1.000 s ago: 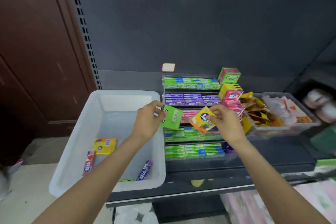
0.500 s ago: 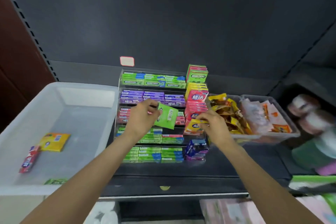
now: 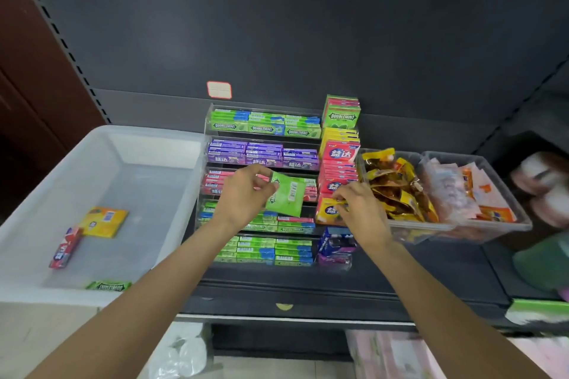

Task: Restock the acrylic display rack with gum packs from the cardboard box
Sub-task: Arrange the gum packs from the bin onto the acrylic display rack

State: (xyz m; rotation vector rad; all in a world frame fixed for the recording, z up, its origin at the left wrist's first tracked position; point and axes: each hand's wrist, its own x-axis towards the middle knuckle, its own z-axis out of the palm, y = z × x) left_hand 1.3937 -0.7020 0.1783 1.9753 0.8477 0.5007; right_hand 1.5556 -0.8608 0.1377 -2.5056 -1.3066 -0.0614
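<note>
Green gum pack [image 3: 288,196] pinched at left hand's [image 3: 246,194] fingertips (right hand [image 3: 358,204] pinching yellow pack [image 3: 328,211]).

"DOUBLEMINT" on green gum packs [image 3: 265,128]

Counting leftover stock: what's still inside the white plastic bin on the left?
Inside the white bin: a yellow pack, a red stick pack and a green stick pack. The near rim may hide more.

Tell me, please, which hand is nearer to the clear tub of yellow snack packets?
Right. The right hand is beside the clear tub, at its left wall; the left hand is further left, before the acrylic rack.
</note>
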